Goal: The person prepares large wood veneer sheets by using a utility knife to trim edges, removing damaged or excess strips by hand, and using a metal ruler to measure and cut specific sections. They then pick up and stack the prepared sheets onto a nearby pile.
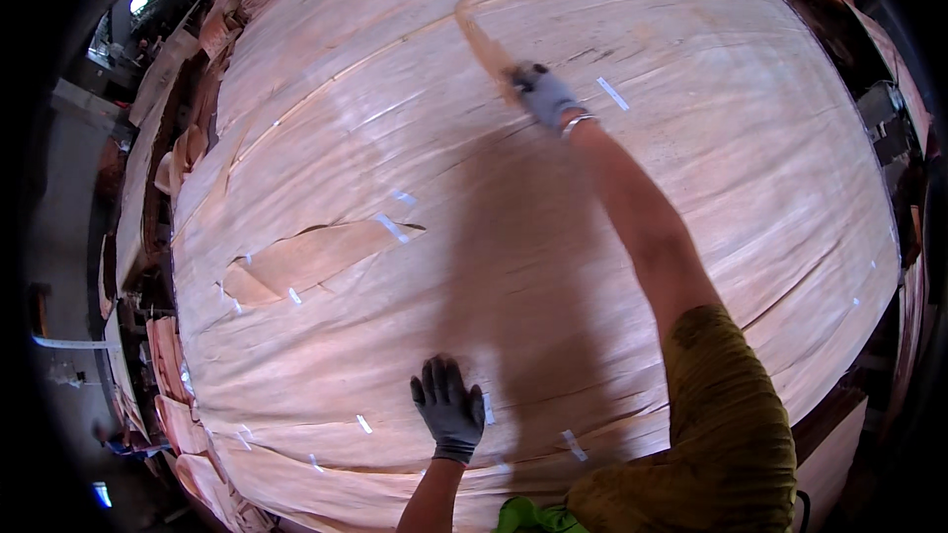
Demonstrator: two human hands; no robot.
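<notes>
A large, pale pinkish-brown sheet of wood veneer (pixel 346 355) spreads out beneath both hands. My left hand (pixel 451 410), in a dark grey glove, lies flat on it near the front, fingers spread. Stretched out to the far side is my right arm. Its gloved right hand (pixel 543 96), slightly blurred, grips the end of a thin, bent veneer strip (pixel 482 39) that reaches away to the far left. Left of the middle, a tan veneer patch (pixel 316 255) is held to the sheet by short pieces of whitish tape (pixel 392 228).
Another tape piece (pixel 612 94) lies right of my right hand. A long seam (pixel 346 69) crosses the far part of the sheet. Ragged veneer stacks (pixel 183 153) line the left side, and more veneer boards (pixel 894 69) stand at the right.
</notes>
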